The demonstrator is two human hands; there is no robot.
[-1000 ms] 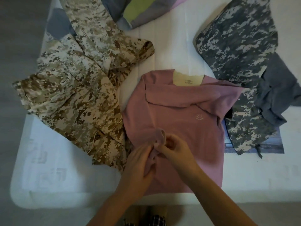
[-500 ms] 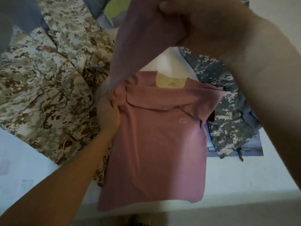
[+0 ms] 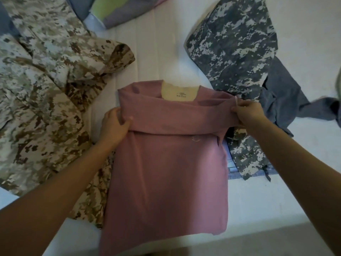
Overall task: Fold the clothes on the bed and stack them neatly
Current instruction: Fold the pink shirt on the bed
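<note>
A white bed (image 3: pixel 156 43) fills the view. The pink shirt (image 3: pixel 166 182) lies flat on it in the middle, front up, with its neck away from the person and its hem at the bed's near edge. Left of the pink shirt, a tan camouflage garment (image 3: pixel 46 89) sprawls in loose folds, and its lower part runs under the shirt's left side. Beyond the shirt, up and left of its neck, a striped cloth (image 3: pixel 114 12) of green, grey and purple lies at the top of the view.

At the shirt's left shoulder, the left hand (image 3: pixel 115 126) grips the fabric, fingers curled round the edge and thumb pressed on top. A sleeve (image 3: pixel 177 119) lies as a broad band across the chest from the shirt's left edge to its right. It sits just below the cream inner neck panel (image 3: pixel 180 92), which has a small printed label. At the shirt's right shoulder, the right hand (image 3: pixel 247 112) pinches the cuff end of that sleeve between thumb and fingers.

Right of the shirt, a grey camouflage garment (image 3: pixel 234 43) stretches from beyond the neck down along the shirt's right side, touching it there. Further right of the shirt, a blue-grey garment (image 3: pixel 280 95) lies crumpled, partly on top of the grey camouflage.
</note>
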